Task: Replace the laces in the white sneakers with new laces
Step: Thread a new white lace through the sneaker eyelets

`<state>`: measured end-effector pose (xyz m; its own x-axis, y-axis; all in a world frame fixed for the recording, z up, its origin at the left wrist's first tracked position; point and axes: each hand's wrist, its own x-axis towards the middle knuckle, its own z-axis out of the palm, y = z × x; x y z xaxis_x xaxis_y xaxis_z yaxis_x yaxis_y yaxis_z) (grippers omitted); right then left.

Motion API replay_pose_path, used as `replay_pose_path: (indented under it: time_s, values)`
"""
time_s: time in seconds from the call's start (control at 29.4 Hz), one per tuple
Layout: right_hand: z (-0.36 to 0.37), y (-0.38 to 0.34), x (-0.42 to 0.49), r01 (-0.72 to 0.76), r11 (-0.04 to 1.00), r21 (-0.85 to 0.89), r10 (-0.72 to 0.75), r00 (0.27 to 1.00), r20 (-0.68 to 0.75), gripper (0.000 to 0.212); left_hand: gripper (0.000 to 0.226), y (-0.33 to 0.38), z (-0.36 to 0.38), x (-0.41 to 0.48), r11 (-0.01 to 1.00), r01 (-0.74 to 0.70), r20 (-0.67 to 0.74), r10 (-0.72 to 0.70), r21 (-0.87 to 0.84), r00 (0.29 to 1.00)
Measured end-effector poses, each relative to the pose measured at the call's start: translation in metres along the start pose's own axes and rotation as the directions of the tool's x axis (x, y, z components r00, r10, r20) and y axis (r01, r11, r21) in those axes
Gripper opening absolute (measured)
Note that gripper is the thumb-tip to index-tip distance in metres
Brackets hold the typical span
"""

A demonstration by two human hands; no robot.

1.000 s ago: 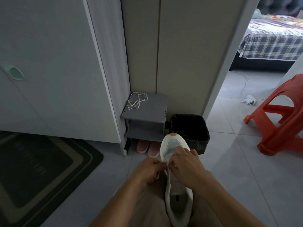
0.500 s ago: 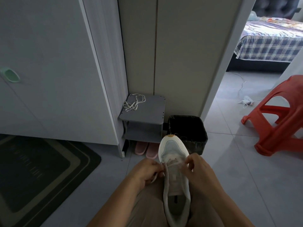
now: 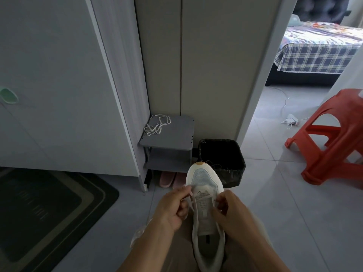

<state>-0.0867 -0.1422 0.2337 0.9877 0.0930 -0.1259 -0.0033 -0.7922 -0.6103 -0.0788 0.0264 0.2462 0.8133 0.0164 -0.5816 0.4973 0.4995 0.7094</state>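
1. The left hand (image 3: 172, 210) has thumb and forefinger closed in a pinch on one end of the lace (image 3: 191, 199), with the other fingers curled beneath. The strand runs from those fingertips to the lowest eyelets, just to their right.
2. The right hand (image 3: 230, 212) is curled tight, its fingertips at the opposite eyelet row. It seems to pinch the lace's other end, though the grip itself is hidden.
3. The white sneaker (image 3: 203, 177) lies on the lap between the two sets of fingers, toe pointing away (likely so both eyelet rows face up and the ends can be drawn even).
4. Only the bottom crossing looks threaded, so I judge the lacing barely begun.
5. Beyond the fingertips, a black bin (image 3: 222, 154) sits just past the toe. Pink slippers (image 3: 169, 178) lie under a grey shelf (image 3: 172, 138), which carries a loose lace (image 3: 156, 125) well apart from the hands. A red stool (image 3: 330, 146) stands far off on the right hand's side. Nothing lies between fingers and eyelets.
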Motion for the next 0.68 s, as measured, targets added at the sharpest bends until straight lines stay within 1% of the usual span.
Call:
replay_pose_path:
  time_s: [0.03, 0.07, 0.1, 0.14, 0.17, 0.2, 0.24, 0.27, 0.31, 0.34, 0.37, 0.41, 0.44, 0.48, 0.51, 0.54, 0.61, 0.68]
  values:
    - [-0.002, 0.0, -0.001, 0.011, 1.0, 0.019, -0.011, 1.0, 0.01, 0.014, 0.013, 0.004, 0.003, -0.003, 0.999, -0.055, -0.01, 0.055, -0.002, 0.998]
    - [-0.005, -0.001, -0.002, 0.027, 0.999, 0.044, -0.027, 1.0, 0.001, 0.009, 0.012, 0.008, 0.006, -0.007, 0.989, -0.143, -0.019, 0.143, 0.037, 0.989]
    - [-0.008, -0.004, -0.002, 0.044, 0.996, 0.08, -0.043, 0.999, -0.013, 0.004, 0.01, 0.013, 0.009, -0.012, 0.96, -0.249, -0.014, 0.253, 0.13, 0.967]
    - [-0.01, -0.009, -0.002, 0.056, 0.991, 0.125, -0.053, 0.998, -0.026, 0.007, 0.01, 0.018, 0.012, -0.017, 0.895, -0.352, 0.023, 0.36, 0.272, 0.933]
    - [-0.013, -0.014, 0.0, 0.046, 0.981, 0.189, -0.041, 0.999, -0.031, 0.01, 0.012, 0.023, 0.016, -0.023, 0.794, -0.441, 0.106, 0.44, 0.419, 0.892]
    - [-0.015, -0.021, 0.002, 0.015, 0.956, 0.293, -0.01, 1.0, -0.018, 0.011, 0.013, 0.026, 0.02, -0.027, 0.681, -0.515, 0.227, 0.471, 0.521, 0.853]
    - [-0.018, -0.028, 0.004, -0.03, 0.906, 0.423, 0.026, 1.0, 0.015, 0.018, 0.012, 0.028, 0.023, -0.03, 0.595, -0.564, 0.344, 0.45, 0.573, 0.824]
    - [-0.021, -0.036, 0.006, -0.073, 0.829, 0.555, 0.046, 0.997, 0.063, 0.029, 0.012, 0.028, 0.026, -0.032, 0.54, -0.587, 0.428, 0.402, 0.603, 0.81]
    - [-0.024, -0.042, 0.007, -0.125, 0.73, 0.672, 0.059, 0.991, 0.12, 0.038, 0.012, 0.028, 0.026, -0.032, 0.493, -0.598, 0.479, 0.359, 0.632, 0.801]
    - [-0.028, -0.046, 0.01, -0.164, 0.615, 0.772, 0.057, 0.985, 0.164, 0.039, 0.011, 0.028, 0.025, -0.031, 0.438, -0.606, 0.509, 0.329, 0.664, 0.796]
    - [-0.033, -0.05, 0.011, -0.188, 0.498, 0.847, 0.05, 0.981, 0.188, 0.036, 0.01, 0.028, 0.022, -0.03, 0.386, -0.609, 0.525, 0.309, 0.693, 0.793]
    - [-0.037, -0.051, 0.014, -0.197, 0.399, 0.895, 0.039, 0.979, 0.198, 0.031, 0.009, 0.027, 0.02, -0.029, 0.366, -0.607, 0.528, 0.299, 0.706, 0.795]
    - [-0.041, -0.052, 0.016, -0.202, 0.333, 0.921, 0.031, 0.979, 0.203, 0.027, 0.009, 0.026, 0.017, -0.029, 0.375, -0.603, 0.513, 0.318, 0.705, 0.797]
    - [-0.044, -0.051, 0.019, -0.201, 0.293, 0.935, 0.027, 0.979, 0.202, 0.023, 0.01, 0.024, 0.014, -0.028, 0.394, -0.597, 0.473, 0.373, 0.699, 0.799]
    - [-0.048, -0.05, 0.022, -0.196, 0.263, 0.945, 0.026, 0.98, 0.196, 0.019, 0.01, 0.023, 0.01, -0.027, 0.406, -0.595, 0.411, 0.455, 0.694, 0.79]
    - [-0.051, -0.048, 0.025, -0.184, 0.232, 0.955, 0.028, 0.983, 0.182, 0.016, 0.009, 0.021, 0.004, -0.023, 0.397, -0.588, 0.34, 0.538, 0.705, 0.771]
    - [-0.061, -0.044, 0.028, -0.135, 0.177, 0.975, 0.045, 0.991, 0.129, 0.013, 0.008, 0.015, -0.012, -0.014, 0.336, -0.547, 0.214, 0.67, 0.767, 0.711]
    - [-0.07, -0.041, 0.029, -0.071, 0.144, 0.987, 0.06, 0.996, 0.063, 0.013, 0.01, 0.006, -0.03, -0.004, 0.286, -0.479, 0.124, 0.742, 0.83, 0.659]
